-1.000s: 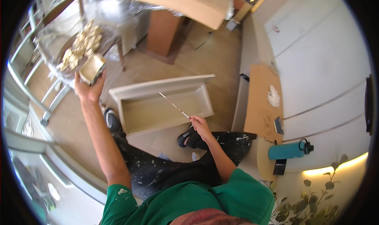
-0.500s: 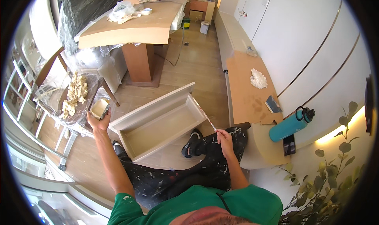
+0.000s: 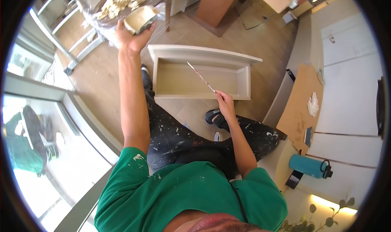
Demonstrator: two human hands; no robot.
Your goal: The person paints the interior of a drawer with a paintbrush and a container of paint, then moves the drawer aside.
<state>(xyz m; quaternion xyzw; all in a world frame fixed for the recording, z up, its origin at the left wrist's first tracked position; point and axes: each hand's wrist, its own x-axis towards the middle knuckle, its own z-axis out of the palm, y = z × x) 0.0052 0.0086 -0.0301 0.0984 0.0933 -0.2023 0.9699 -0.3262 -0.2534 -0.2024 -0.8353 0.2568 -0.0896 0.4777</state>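
Note:
My left hand (image 3: 136,37) is raised at the upper left, fingers wrapped round a small open tub (image 3: 140,18) with a cream inside and a dark outer side. My right hand (image 3: 225,101) is closed on the lower end of a thin paint-marked stick (image 3: 201,77). Whether its pale tip has bristles is too small to tell. The stick points up and left across a light grey drawer (image 3: 203,94), seemingly above it. The open drawer lies on the floor in front of my feet, its longer front panel on the far side.
A plastic-covered chair with crumpled cream material (image 3: 128,1) is beyond my left hand, beside a metal ladder (image 3: 61,26). At right, a ledge carries brown cardboard (image 3: 299,106), a blue bottle (image 3: 306,165) and a phone (image 3: 294,179). A table pedestal (image 3: 216,6) stands at the back.
The view has turned and tipped down toward my body. My left hand still holds the tub, now farther out. The stick has moved from the drawer's right end to over its middle.

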